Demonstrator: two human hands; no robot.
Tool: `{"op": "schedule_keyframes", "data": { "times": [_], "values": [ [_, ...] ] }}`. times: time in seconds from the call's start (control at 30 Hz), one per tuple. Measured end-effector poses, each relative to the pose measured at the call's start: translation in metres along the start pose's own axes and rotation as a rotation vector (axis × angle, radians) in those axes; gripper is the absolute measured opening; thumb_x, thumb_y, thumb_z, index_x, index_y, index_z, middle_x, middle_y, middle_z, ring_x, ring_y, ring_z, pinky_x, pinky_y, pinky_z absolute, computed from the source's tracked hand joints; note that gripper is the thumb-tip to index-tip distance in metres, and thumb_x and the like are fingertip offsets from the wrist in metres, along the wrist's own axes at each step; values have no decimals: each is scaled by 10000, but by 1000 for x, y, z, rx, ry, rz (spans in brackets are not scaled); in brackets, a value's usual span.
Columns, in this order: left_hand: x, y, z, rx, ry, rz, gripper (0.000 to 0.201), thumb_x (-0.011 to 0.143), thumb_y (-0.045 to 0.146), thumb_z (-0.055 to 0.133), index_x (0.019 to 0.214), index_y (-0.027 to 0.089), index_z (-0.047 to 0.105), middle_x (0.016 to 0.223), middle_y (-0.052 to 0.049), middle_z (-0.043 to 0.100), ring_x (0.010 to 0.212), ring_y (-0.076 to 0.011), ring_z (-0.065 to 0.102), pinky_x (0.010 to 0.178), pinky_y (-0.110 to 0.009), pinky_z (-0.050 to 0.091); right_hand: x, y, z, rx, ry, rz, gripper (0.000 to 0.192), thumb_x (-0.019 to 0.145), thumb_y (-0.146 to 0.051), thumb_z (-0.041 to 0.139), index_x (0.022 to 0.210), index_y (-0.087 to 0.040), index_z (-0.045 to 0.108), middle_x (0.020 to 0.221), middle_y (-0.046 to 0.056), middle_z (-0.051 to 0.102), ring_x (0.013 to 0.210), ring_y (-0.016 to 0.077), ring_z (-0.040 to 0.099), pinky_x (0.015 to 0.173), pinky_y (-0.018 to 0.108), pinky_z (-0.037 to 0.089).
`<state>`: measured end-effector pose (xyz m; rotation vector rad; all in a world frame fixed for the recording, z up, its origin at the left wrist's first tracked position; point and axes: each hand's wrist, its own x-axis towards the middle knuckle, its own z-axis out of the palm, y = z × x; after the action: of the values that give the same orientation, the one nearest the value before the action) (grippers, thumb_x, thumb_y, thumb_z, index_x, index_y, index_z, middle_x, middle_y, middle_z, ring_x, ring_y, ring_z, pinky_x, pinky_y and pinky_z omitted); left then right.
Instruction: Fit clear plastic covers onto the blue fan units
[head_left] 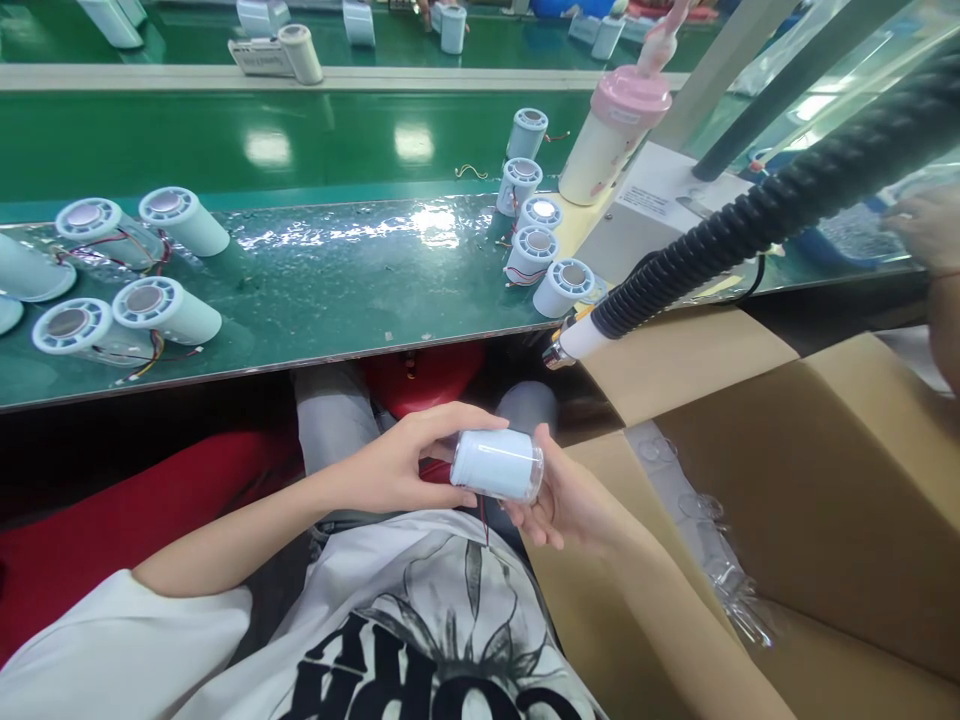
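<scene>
A pale blue cylinder (496, 464) with a clear cap at its right end lies sideways between both my hands, below the table edge and over my lap. My left hand (397, 462) grips its left end, thumb on top. My right hand (564, 500) cups its capped right end from below. A thin dark wire hangs down from the cylinder. Several more such cylinders with grilled ends and red wires lie on the green table at the left (166, 310) and stand in a row at the middle right (531, 252).
A black corrugated hose with a white nozzle (592, 335) hangs over the table edge at right. An open cardboard box (825, 480) with clear plastic caps stands to my right. A pink-lidded bottle (611, 135) stands behind. Another person's hand (934, 235) shows at far right.
</scene>
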<state>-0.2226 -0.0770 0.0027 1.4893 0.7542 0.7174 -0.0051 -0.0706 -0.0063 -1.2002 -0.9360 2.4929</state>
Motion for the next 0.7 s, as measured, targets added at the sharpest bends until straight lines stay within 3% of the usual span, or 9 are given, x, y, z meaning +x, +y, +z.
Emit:
{"op": "schedule_keyframes", "data": {
  "times": [0.1, 0.17, 0.23, 0.3, 0.4, 0.7],
  "values": [
    [-1, 4, 1, -103, 48, -96, 622, 750, 194, 719, 1314, 277, 471, 1274, -79, 530, 1131, -209, 571, 927, -320, 524, -3, 6, -3, -196, 250, -345, 402, 895, -544, 435, 847, -165, 559, 667, 17, 614, 482, 95, 579, 414, 177, 476],
    [-1, 5, 1, -158, 61, -127, 618, 754, 194, 718, 1310, 287, 466, 1267, -67, 531, 1112, -198, 581, 911, -311, 532, -5, 10, -4, -383, 403, -617, 193, 896, -299, 527, 1071, -219, 511, 970, 49, 643, 765, 136, 653, 648, 247, 567],
    [-2, 6, 1, -180, 61, -134, 618, 755, 189, 718, 1308, 297, 465, 1261, -59, 532, 1105, -193, 586, 910, -308, 533, -8, 12, -4, -603, 416, -844, 419, 860, -127, 544, 1236, -269, 426, 1313, 89, 505, 1097, 182, 579, 871, 328, 541],
    [-3, 7, 1, -169, 64, -126, 619, 753, 181, 720, 1306, 306, 470, 1259, -54, 533, 1098, -190, 590, 919, -309, 529, -10, 12, -4, -788, 347, -1009, 581, 829, -29, 538, 1315, -291, 359, 1468, 99, 344, 1289, 221, 435, 1005, 404, 463],
    [-5, 7, 1, -113, 75, -90, 626, 739, 159, 729, 1295, 315, 486, 1281, -51, 522, 1125, -194, 575, 948, -312, 512, -12, 12, -3, -865, 257, -1118, 668, 796, 43, 528, 1345, -280, 325, 1471, 114, 344, 1341, 246, 375, 1069, 471, 398],
    [-10, 14, 2, -39, 64, 17, 663, 716, 104, 725, 1301, 311, 492, 1326, -68, 498, 1212, -232, 516, 986, -331, 485, -16, 13, -1, -807, 230, -1187, 678, 762, 68, 550, 1316, -269, 353, 1353, 125, 477, 1262, 249, 470, 1006, 475, 467]
  ]
}}
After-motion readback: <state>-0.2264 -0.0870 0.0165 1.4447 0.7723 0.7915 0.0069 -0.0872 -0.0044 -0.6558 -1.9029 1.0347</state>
